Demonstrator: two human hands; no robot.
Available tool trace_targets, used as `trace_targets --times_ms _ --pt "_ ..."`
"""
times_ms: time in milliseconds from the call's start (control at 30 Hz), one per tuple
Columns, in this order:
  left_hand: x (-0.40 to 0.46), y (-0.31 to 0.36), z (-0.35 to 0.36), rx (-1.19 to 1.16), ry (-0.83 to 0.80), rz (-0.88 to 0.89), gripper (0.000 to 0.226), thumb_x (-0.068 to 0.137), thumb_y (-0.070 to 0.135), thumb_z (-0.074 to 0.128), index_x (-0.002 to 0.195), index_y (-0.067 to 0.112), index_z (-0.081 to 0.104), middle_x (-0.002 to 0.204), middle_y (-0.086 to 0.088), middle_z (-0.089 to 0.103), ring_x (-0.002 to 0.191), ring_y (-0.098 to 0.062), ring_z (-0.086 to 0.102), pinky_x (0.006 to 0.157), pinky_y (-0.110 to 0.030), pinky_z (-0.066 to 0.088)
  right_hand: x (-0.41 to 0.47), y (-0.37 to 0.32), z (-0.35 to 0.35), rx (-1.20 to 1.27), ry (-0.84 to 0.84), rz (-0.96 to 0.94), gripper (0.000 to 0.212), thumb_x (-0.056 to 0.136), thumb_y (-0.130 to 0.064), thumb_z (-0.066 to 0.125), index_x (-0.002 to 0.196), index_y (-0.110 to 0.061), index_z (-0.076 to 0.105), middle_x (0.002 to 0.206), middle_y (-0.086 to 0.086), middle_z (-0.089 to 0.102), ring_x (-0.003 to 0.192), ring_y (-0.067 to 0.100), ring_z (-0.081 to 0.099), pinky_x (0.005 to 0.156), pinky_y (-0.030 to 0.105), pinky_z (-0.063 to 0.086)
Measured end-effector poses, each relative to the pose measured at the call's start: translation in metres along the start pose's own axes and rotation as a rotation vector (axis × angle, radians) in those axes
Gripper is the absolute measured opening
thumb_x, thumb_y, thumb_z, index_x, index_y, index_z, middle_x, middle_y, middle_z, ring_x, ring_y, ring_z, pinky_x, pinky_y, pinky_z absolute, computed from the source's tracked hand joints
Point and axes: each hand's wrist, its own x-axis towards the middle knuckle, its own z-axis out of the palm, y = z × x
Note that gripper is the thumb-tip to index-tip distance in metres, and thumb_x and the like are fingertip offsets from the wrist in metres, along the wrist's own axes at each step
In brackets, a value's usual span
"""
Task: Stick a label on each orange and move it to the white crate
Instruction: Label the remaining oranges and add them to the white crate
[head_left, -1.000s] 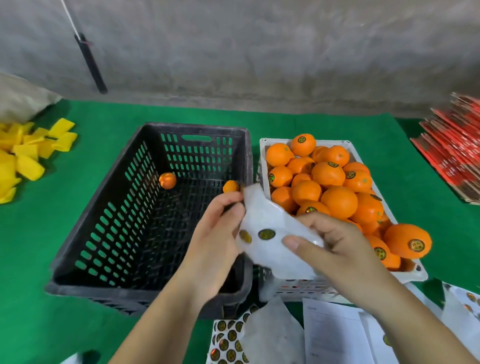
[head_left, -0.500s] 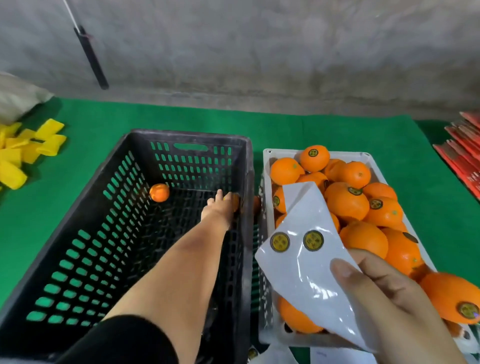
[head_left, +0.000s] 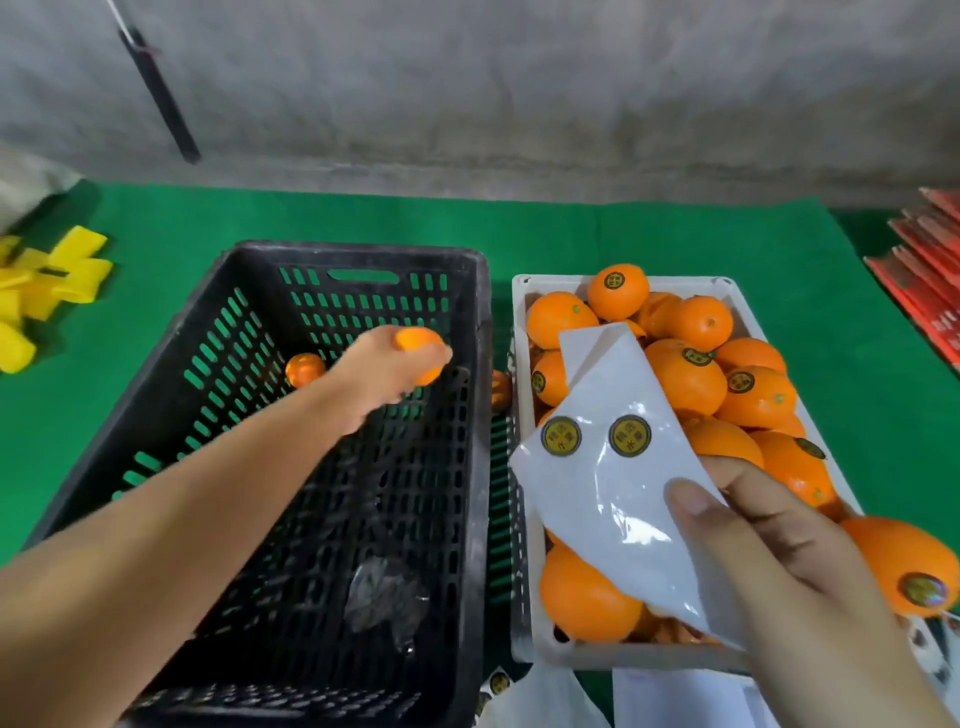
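The left hand (head_left: 387, 371) reaches into the black slatted plastic crate (head_left: 218, 395) and grips a small round orange (head_left: 418, 353), fingers curled round it, near the crate's far right corner. A second small orange (head_left: 304, 370) lies on the crate floor just beside that hand, and a crumpled clear plastic scrap (head_left: 384, 597) lies nearer the front. The right hand (head_left: 779, 561) pinches a white glossy label backing sheet (head_left: 618, 493), thumb on top, holding it above the white plastic crate (head_left: 519, 639). Two round yellow-and-black labels (head_left: 561, 436) remain on the sheet. The white crate is heaped with larger oranges (head_left: 691, 379), several plainly labelled. Both crates stand side by side on a green felt-like table cover (head_left: 571, 228).
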Motion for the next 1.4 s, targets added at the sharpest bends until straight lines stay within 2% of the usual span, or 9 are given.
trace_targets --times_ms 100,200,400,533,667,967,1067,1200,1400 --pt "-0.107 0.001 -0.026 -0.71 -0.323 0.135 0.078 0.069 0.063 0.086 0.129 0.018 0.064 0.127 -0.014 0.071 0.106 -0.021 0.071 0.086 -0.033 0.06 -0.013 0.005 0.004 0.016 0.032 -0.05 0.04 0.087 -0.058 0.072 0.119 -0.035 0.076 0.111 0.0 0.081 0.103 0.021 0.078 0.095 0.05 0.055" --pt "-0.195 -0.004 -0.002 -0.872 -0.584 0.25 0.071 0.078 0.052 0.086 0.133 0.011 0.065 0.148 -0.019 0.057 0.137 -0.038 0.055 0.113 -0.045 0.046 -0.025 0.003 0.009 0.021 0.041 -0.09 0.033 0.09 -0.05 0.063 0.116 -0.034 0.077 0.108 0.0 0.081 0.1 0.02 0.078 0.085 0.042 0.057" --pt "-0.267 0.0 0.055 -1.038 -0.287 0.279 0.069 0.056 0.045 0.101 0.113 0.018 0.073 0.116 -0.019 0.073 0.11 -0.039 0.07 0.1 -0.056 0.056 -0.056 0.004 0.017 -0.207 -0.045 -0.147 0.029 0.095 -0.053 0.07 0.119 -0.037 0.073 0.107 -0.009 0.079 0.094 0.012 0.075 0.073 0.019 0.057" --pt "-0.279 -0.005 0.062 -0.835 -0.163 0.343 0.073 0.065 0.038 0.09 0.132 0.043 0.061 0.13 0.0 0.068 0.111 -0.029 0.072 0.09 -0.05 0.061 -0.072 0.004 0.012 -0.636 0.163 -0.464 0.042 0.098 -0.047 0.068 0.138 -0.042 0.058 0.129 -0.015 0.055 0.124 0.01 0.053 0.1 0.023 0.041" --pt "-0.289 -0.012 0.059 -0.466 -0.147 0.526 0.095 0.068 0.057 0.09 0.149 0.055 0.041 0.124 0.016 0.063 0.101 -0.016 0.072 0.076 -0.022 0.058 -0.079 -0.012 0.007 -0.806 0.087 -0.807 0.03 0.101 -0.043 0.061 0.128 -0.034 0.07 0.118 -0.012 0.057 0.111 0.017 0.053 0.096 0.021 0.037" --pt "-0.3 -0.014 0.058 -0.303 -0.207 0.726 0.096 0.075 0.041 0.09 0.155 0.039 0.036 0.132 0.002 0.06 0.105 -0.025 0.07 0.076 -0.024 0.058 -0.08 -0.026 -0.011 -0.257 -0.307 -0.4 0.009 0.095 -0.031 0.074 0.096 -0.029 0.082 0.089 0.004 0.071 0.082 0.017 0.067 0.073 0.024 0.052" --pt "-0.3 -0.013 0.055 -0.297 -0.201 0.754 0.099 0.074 0.045 0.089 0.155 0.043 0.033 0.13 0.009 0.059 0.11 -0.02 0.068 0.077 -0.021 0.058 -0.082 -0.027 -0.011 -0.081 -0.182 -0.268 0.016 0.087 -0.032 0.07 0.084 -0.022 0.082 0.074 0.0 0.072 0.069 0.008 0.063 0.066 0.019 0.051" --pt "-0.301 -0.007 0.061 -0.401 -0.219 0.647 0.098 0.069 0.049 0.09 0.15 0.051 0.036 0.123 0.019 0.06 0.105 -0.015 0.07 0.078 -0.022 0.059 -0.094 -0.03 -0.005 -0.302 0.157 -0.646 0.005 0.093 -0.033 0.076 0.09 -0.035 0.08 0.085 -0.015 0.076 0.078 0.001 0.069 0.071 0.01 0.05" --pt "-0.299 -0.003 0.073 -0.642 -0.383 0.596 0.082 0.079 0.041 0.084 0.15 0.032 0.044 0.121 0.003 0.064 0.103 -0.012 0.069 0.084 -0.025 0.056 -0.1 -0.009 0.002 -0.588 -0.106 -0.846 0.023 0.1 -0.026 0.065 0.119 -0.02 0.076 0.118 -0.008 0.064 0.112 0.015 0.065 0.088 0.027 0.051"
